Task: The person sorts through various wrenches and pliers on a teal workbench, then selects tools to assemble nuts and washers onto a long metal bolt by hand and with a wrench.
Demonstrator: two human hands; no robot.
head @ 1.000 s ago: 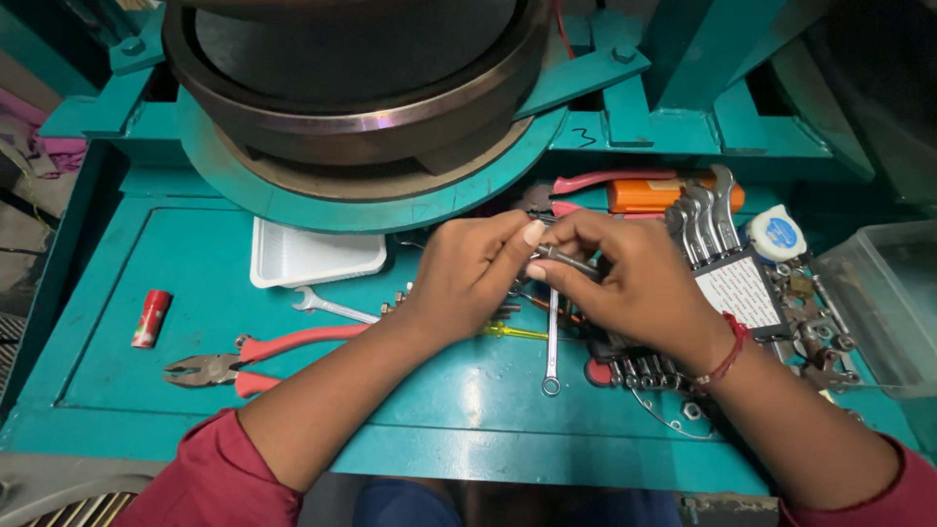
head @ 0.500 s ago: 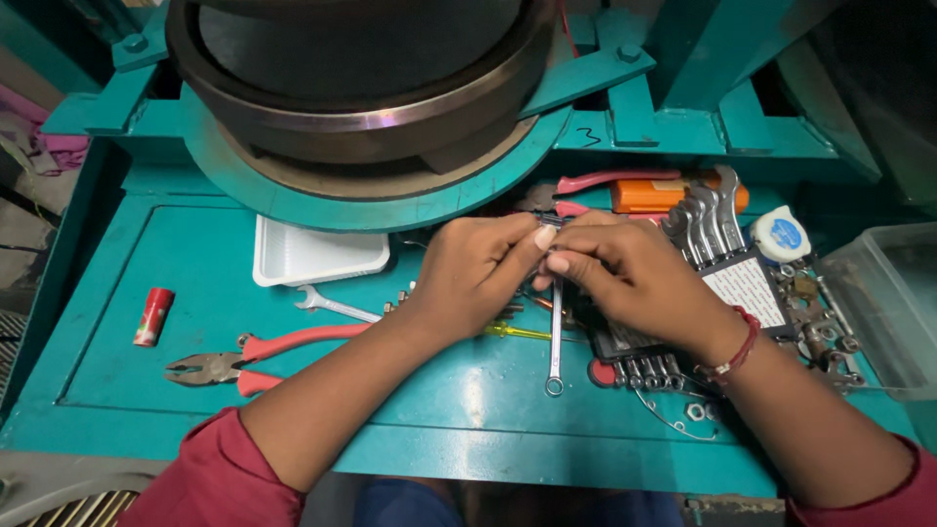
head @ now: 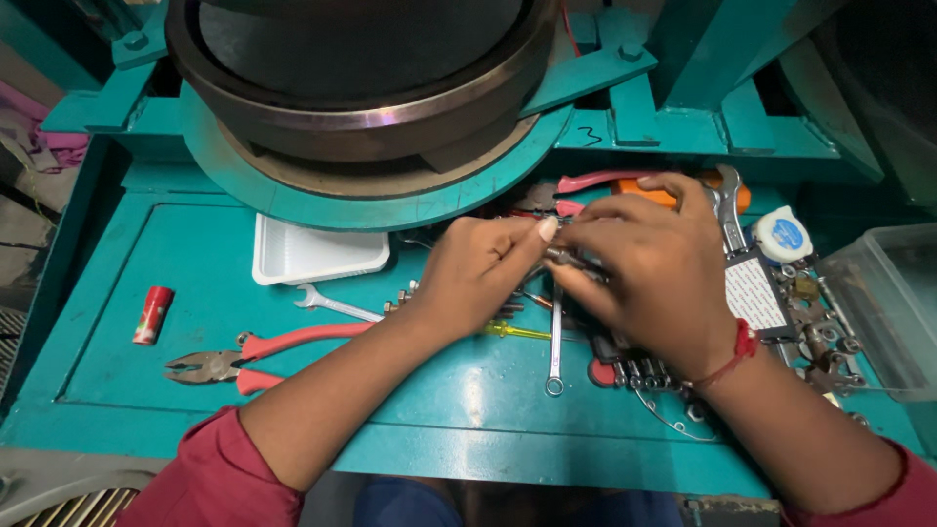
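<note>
at the far left a small red cylinder (head: 151,315) lay on the teal bench (head: 195,263), with red-handled pliers (head: 249,359) nearer the front edge and an open-ended spanner (head: 332,304) just below a white plastic tray (head: 317,254).

the left hand (head: 478,273) was curled nearly closed at the bench's middle, thumb and forefinger pinched together against the end of a small dark metal piece (head: 571,260); whether it truly gripped that piece could not be told. to do this well, it seemed wise to keep the pinch close to the piece's tip, with both wrists resting low so the part stayed steady between the two sets of fingertips and did not drop among the loose tools.

the piece sat between the hands, touching the fingertips of both, raised a little above a slim ring spanner (head: 554,342) and a yellow-handled screwdriver (head: 517,333) lying on the bench below.

the right hand (head: 654,273) arched over it, fingers bent and closed round the piece's right end. further right were a row of spanners in a holder (head: 727,210), an orange tool (head: 727,193) behind, a round white tape (head: 781,234) and a clear box (head: 883,303).
</note>
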